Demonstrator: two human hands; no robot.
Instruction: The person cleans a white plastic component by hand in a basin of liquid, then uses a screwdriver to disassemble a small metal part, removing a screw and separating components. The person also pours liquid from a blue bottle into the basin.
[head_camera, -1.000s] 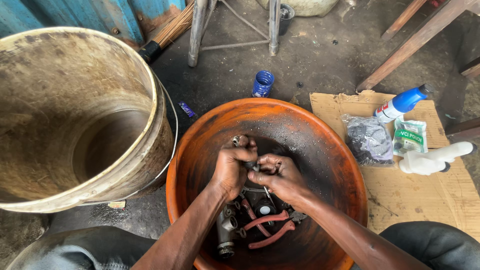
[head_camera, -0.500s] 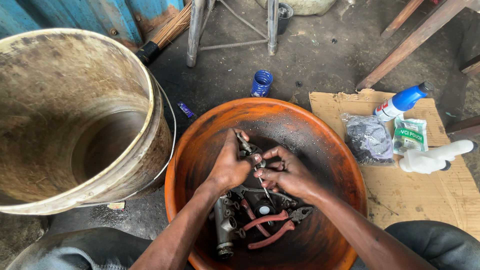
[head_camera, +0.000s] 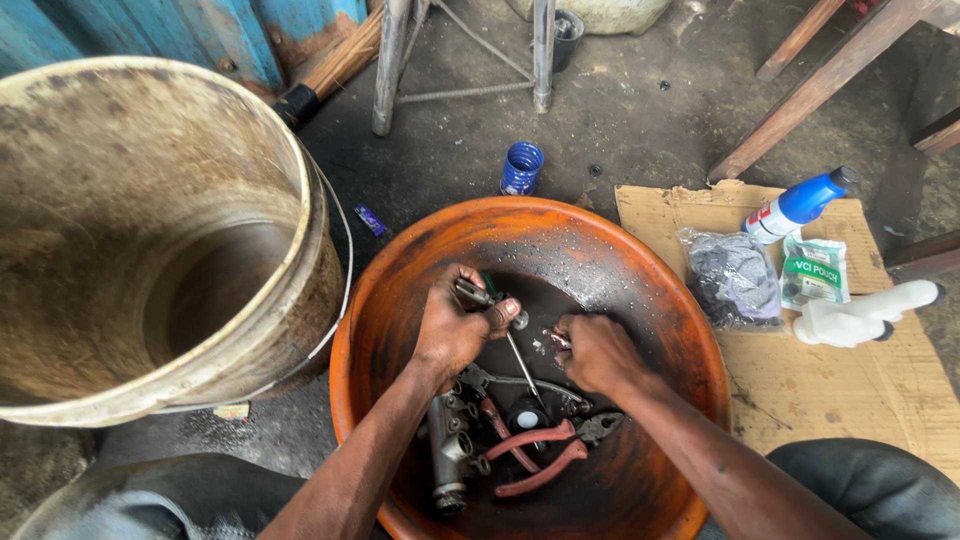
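Observation:
Both of my hands are inside a large orange basin (head_camera: 660, 300) with dark liquid at its bottom. My left hand (head_camera: 452, 325) grips a small metal part (head_camera: 478, 294) with a thin rod pointing down from it. My right hand (head_camera: 592, 352) is closed around a small wet piece (head_camera: 553, 340), close beside the left. Below the hands lie red-handled pliers (head_camera: 545, 450), a second pair of pliers (head_camera: 490, 405) and a grey metal cylinder body (head_camera: 448, 450) in the liquid.
A big dirty bucket (head_camera: 150, 230) stands at the left, touching the basin. On cardboard (head_camera: 880, 380) at the right lie a plastic bag (head_camera: 735, 278), a blue-capped spray bottle (head_camera: 795, 207), a green pouch (head_camera: 812, 270) and a white bottle (head_camera: 860, 315). A blue cap (head_camera: 521, 168) sits on the floor.
My hands have drawn slightly apart. The left hand has lifted the metal part up and to the left, and the thin rod now shows between the hands.

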